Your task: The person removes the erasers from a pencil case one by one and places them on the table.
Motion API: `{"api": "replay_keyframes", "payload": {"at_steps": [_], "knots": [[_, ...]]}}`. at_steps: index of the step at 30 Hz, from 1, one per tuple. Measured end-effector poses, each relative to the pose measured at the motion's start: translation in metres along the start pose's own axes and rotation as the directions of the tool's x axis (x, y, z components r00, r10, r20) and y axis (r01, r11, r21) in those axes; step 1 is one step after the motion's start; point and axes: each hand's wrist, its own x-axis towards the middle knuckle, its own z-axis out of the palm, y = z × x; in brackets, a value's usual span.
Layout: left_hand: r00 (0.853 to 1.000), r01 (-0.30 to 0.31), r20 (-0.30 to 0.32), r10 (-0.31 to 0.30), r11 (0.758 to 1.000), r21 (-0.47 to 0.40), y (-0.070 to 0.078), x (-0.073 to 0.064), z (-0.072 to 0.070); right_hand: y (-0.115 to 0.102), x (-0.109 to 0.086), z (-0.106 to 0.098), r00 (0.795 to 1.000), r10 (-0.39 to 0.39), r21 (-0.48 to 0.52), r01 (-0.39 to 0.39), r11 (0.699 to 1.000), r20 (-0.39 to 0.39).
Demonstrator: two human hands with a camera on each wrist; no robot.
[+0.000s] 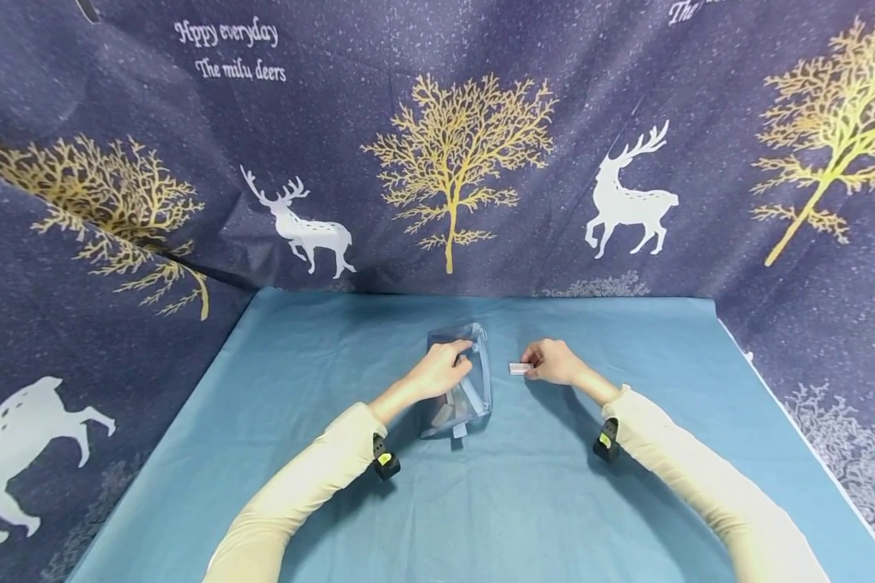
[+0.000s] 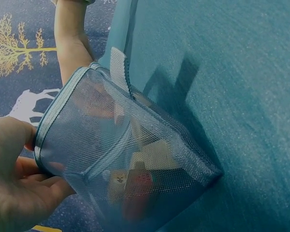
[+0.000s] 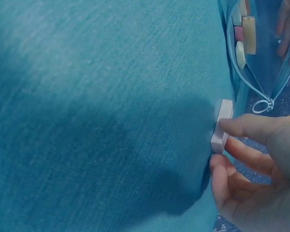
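My left hand (image 1: 441,370) grips the zippered rim of a blue mesh pouch (image 2: 72,130), thumb on one side and fingers on the other. The pouch mouth stands open. Several small blocks lie inside it, among them a tan block (image 3: 249,35) and a reddish block (image 2: 137,191) behind the mesh. To the right of the pouch, my right hand (image 1: 554,362) pinches a small white eraser-like block (image 3: 221,126) between thumb and fingers. That block is apart from the pouch, close over the cloth; whether it touches the cloth I cannot tell.
A blue cloth (image 1: 525,502) covers the table. Behind it and at the sides hangs a dark curtain (image 1: 379,146) printed with deer and trees. A pale fabric tab (image 2: 120,72) sticks out from the pouch, and a zipper pull ring (image 3: 262,106) hangs at its end.
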Motion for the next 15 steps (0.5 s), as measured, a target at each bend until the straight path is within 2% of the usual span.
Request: {"api": "replay_keyframes", "payload": {"at_steps": [9, 15], "knots": [[1.000, 0.002, 0.002, -0.002, 1.000, 0.003, 0.0010, -0.0016, -0.0002, -0.0056, 0.0007, -0.0010, 0.997, -0.048, -0.001, 0.048, 0.999, -0.056], [1.000, 0.015, 0.010, -0.015, 1.000, -0.015, 0.0016, -0.0010, 0.0004, -0.0044, 0.0042, 0.0017, 0.987, -0.099, 0.007, 0.101, 0.995, -0.128]]}}
